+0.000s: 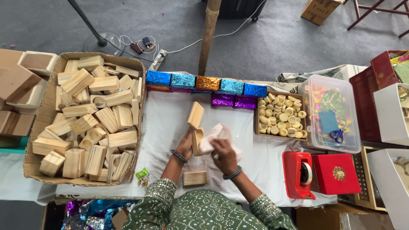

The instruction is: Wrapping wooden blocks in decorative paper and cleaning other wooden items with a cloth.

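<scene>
Head view: the left hand [186,145] is closed around the lower part of a small wooden box [196,127], holding it up above the white cloth-covered table [162,127] with its hinged lid swung open and tilted away. The right hand [223,154] is closed on a pale cloth [215,136], pressing it against the box's side.

The box looks like light, stiff, unfinished pine (dry and not slippery, I would judge), so a grip round the body below the hinge seems the surest place; the open lid looks the weaker part and would probably not take a pull well. The cloth is soft and bunches up easily.

Just in front of the person lies another wooden block [194,178] on the table. To the left stands a cardboard carton [36,127] heaped with similar wooden boxes. Beyond the hands runs a row of foil-wrapped boxes [206,83], blue, orange and purple. To the right sit a tray of round wooden pieces [281,116], a clear plastic tub [330,113] with blue scissors [338,135] on top, and a red tape dispenser [298,174].
</scene>
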